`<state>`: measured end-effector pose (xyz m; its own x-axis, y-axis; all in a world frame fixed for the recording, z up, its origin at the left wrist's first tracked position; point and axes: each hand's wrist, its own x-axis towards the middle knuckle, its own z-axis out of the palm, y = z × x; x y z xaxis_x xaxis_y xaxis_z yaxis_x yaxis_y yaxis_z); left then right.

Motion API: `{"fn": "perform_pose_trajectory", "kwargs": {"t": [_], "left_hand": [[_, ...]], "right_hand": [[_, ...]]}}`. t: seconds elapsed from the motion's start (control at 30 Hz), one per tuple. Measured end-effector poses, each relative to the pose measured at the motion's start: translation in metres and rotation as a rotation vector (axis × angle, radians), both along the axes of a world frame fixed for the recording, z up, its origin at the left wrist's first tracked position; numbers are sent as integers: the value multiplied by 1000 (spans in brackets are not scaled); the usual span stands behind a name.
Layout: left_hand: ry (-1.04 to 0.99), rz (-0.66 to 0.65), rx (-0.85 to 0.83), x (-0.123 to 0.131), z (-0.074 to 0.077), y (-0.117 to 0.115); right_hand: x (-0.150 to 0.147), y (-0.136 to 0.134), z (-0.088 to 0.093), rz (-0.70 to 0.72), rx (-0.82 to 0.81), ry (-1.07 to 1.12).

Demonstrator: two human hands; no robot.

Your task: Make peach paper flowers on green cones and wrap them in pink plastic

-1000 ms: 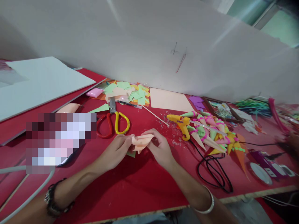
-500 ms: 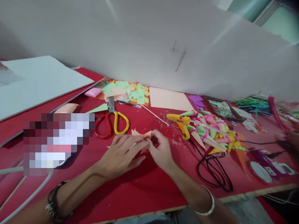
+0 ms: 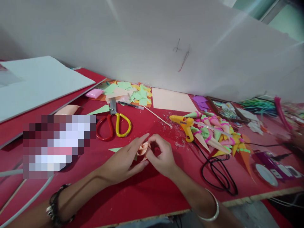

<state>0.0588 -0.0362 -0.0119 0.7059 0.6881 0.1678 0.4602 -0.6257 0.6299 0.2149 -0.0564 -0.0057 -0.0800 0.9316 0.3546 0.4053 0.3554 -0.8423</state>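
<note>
Between my hands is a small piece of peach paper (image 3: 143, 148), curled into a rolled shape with its open end facing up. My left hand (image 3: 127, 158) holds it from the left, thumb below and fingers above. On the other side, the thumb and index finger of my right hand (image 3: 162, 155) pinch the paper's edge. A pale green paper piece (image 3: 115, 149) lies partly under my left hand. Just beyond are scissors (image 3: 114, 122) with one red and one yellow handle. To the right, a yellow glue gun (image 3: 184, 123) rests beside several decorated paper cones (image 3: 213, 129).
Cut paper scraps (image 3: 133, 91) and a peach sheet (image 3: 173, 99) lie along the wall. A thin stick (image 3: 158, 116) is behind my hands. A black cord (image 3: 217, 174) coils at right, near a purple power strip (image 3: 273, 164). Another person's hand (image 3: 296, 139) shows at the right edge.
The peach paper has turned and curled from a flatter, fanned shape into a roll with its opening showing. My hands have shifted slightly around it. The other person's hand moved a little.
</note>
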Motion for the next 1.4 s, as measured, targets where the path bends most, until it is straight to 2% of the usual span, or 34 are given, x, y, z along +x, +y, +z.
{"fn": "perform_pose_trajectory", "kwargs": {"t": [0.13,0.37,0.5,0.83,0.93,1.13,1.4], "left_hand": [[-78,-29,-129,1,2,2],[-176,57,-154,-1,8,5],[-236,88,-194,-2,5,3],[-405,210,-317,-6,-4,3],[-423,185,-383,-6,-3,3],[-326,99,-246,-6,-2,3],[-228,157,-110,-3,-2,6]], "right_hand": [[-2,-1,2,89,-40,118],[-3,-3,2,176,-79,314],[-1,-2,0,201,-175,446],[2,3,1,193,-272,601],[1,4,0,230,-327,657],[-1,5,-2,283,-340,619],[-2,5,-1,270,-298,537]]}}
